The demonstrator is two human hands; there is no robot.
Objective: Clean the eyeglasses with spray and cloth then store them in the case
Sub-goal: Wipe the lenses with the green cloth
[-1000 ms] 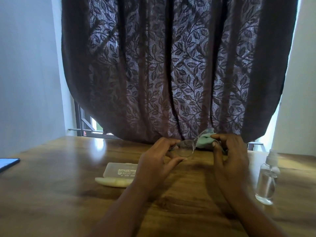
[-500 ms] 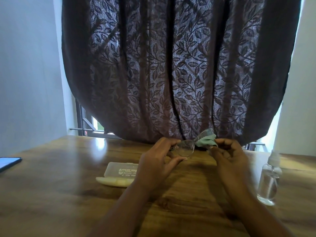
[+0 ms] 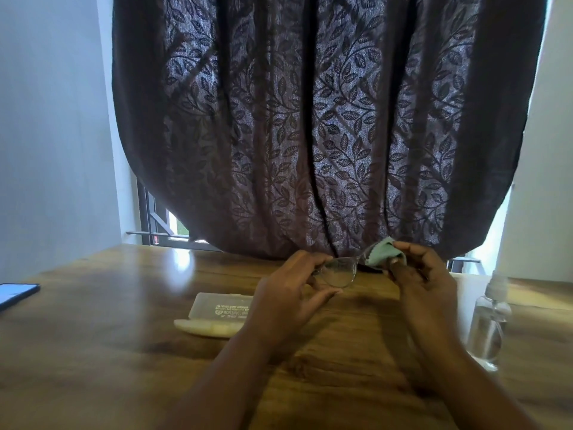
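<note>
Eyeglasses point(image 3: 339, 272): I hold them above the table point(image 3: 93, 352), toward its far edge, left hand point(image 3: 290, 301) on one side, right hand point(image 3: 424, 293) on the other.
Cloth point(image 3: 379, 255): in my right hand, against the eyeglasses.
Case point(image 3: 217, 316): on the table, just left of my left hand.
Spray bottle point(image 3: 488, 324): upright near the right edge.
Phone point(image 3: 15, 293): at the left edge.
Curtain point(image 3: 310, 119): behind the far edge.

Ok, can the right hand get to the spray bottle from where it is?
Probably yes: the spray bottle stands just right of the right hand with bare table between them. But that hand is pinching the cloth against the eyeglasses.
</note>
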